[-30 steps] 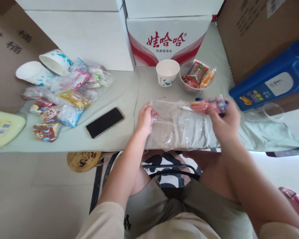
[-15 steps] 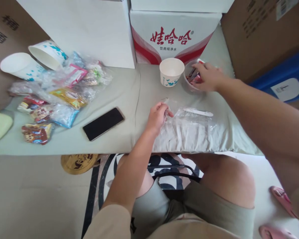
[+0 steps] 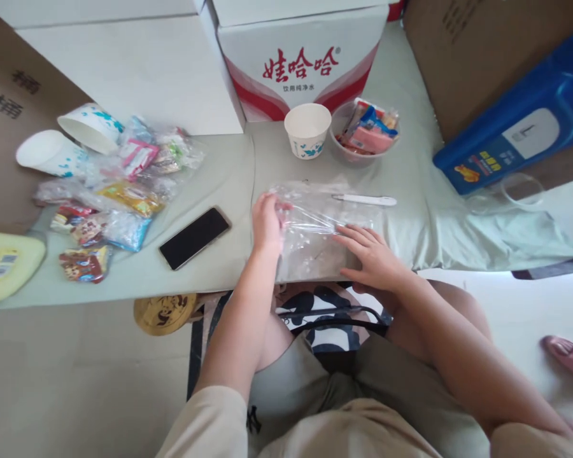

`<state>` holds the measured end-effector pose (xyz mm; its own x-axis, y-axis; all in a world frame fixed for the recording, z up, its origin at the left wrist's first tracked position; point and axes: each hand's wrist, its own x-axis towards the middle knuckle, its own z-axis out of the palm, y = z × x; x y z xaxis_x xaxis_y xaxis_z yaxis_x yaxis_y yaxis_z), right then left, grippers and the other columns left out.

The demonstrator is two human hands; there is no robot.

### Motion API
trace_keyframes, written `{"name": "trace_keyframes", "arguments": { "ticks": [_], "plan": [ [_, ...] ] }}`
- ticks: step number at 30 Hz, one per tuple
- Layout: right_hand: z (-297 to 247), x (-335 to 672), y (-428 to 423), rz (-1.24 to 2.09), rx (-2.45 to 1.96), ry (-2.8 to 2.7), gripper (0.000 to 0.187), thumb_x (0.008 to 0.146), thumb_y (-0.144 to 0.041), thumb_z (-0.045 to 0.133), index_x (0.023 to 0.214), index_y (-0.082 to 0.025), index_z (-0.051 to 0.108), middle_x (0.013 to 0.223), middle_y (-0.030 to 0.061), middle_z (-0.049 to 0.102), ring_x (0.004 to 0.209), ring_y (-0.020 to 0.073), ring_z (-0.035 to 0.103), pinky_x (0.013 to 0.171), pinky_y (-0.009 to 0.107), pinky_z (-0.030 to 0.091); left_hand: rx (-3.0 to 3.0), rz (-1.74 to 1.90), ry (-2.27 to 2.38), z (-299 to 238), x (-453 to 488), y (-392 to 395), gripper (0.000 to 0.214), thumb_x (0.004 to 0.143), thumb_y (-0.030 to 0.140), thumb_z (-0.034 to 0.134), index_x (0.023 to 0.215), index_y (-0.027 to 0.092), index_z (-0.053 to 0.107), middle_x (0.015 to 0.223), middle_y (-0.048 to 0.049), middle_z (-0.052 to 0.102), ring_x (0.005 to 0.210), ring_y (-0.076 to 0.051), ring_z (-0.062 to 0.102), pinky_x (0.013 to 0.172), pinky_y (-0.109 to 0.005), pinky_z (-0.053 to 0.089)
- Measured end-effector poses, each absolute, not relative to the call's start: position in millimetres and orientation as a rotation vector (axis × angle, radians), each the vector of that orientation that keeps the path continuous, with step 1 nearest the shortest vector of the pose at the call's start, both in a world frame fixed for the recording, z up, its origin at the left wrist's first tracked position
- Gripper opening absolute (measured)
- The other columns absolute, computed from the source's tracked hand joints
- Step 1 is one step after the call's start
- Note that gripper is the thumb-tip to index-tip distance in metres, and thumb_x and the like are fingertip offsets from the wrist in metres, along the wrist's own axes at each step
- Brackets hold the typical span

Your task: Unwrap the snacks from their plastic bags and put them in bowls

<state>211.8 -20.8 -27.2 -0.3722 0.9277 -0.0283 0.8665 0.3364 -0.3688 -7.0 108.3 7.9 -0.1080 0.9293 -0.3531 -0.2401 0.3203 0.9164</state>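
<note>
A clear plastic bag (image 3: 315,222) lies flat on the grey-green cloth near the table's front edge. My left hand (image 3: 266,222) is closed on the bag's left edge, fingers curled round the plastic. My right hand (image 3: 370,254) lies on the bag's lower right part with fingers stretched out and spread. Just beyond the bag rests a white pen-like stick (image 3: 365,200). Farther back stands a clear bowl (image 3: 346,154) filled with wrapped snacks (image 3: 368,127), beside a white paper cup (image 3: 308,129).
A black phone (image 3: 195,236) lies left of the bag. A heap of snack packets in plastic (image 3: 119,191) and two tipped paper cups (image 3: 67,143) fill the left. White cartons (image 3: 296,63) stand behind, a blue box (image 3: 516,140) at right.
My right hand dropped the snack packets into the bowl and came back to lie flat on the bag. The left hand stayed on the bag's edge.
</note>
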Motion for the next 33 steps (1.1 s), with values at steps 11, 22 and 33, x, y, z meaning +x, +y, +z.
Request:
{"name": "trace_keyframes", "arguments": {
  "ticks": [11, 22, 33],
  "plan": [
    [-20, 191, -27, 0.472, -1.513, -2.478, 0.029, 0.088, -0.028, 0.072, 0.116, -0.028, 0.075, 0.164, 0.0094, 0.046, 0.156, 0.0477, 0.028, 0.120, 0.078, 0.022, 2.383, 1.023, 1.490, 7, -68, 50, 0.025, 0.085, 0.028, 0.064, 0.109, 0.022, 0.067, 0.138, -0.0140, 0.060, 0.138, -0.032, 0.052, 0.120, -0.054, 0.038],
    [-15, 207, -21, 0.623, -1.387, -2.205, 0.012, 0.086, -0.018, 0.052, 0.086, -0.023, 0.063, 0.109, 0.0051, 0.080, 0.135, 0.0336, 0.062, 0.125, 0.067, 0.021, 1.866, 1.082, 1.683, -41, -41, 138, 0.019, 0.084, 0.018, 0.065, 0.101, 0.020, 0.072, 0.124, -0.0119, 0.067, 0.127, -0.027, 0.063, 0.115, -0.044, 0.048],
    [-5, 241, -6, 0.630, -1.643, -1.438, 0.030, 0.091, -0.043, 0.053, 0.079, -0.025, 0.074, 0.085, 0.0034, 0.078, 0.097, 0.0277, 0.074, 0.106, 0.051, 0.050, 2.210, 0.483, 0.964, 5, -61, 46, 0.059, 0.070, 0.030, 0.084, 0.126, 0.023, 0.069, 0.143, -0.0131, 0.066, 0.144, -0.035, 0.051, 0.125, -0.053, 0.035]
  ]
}}
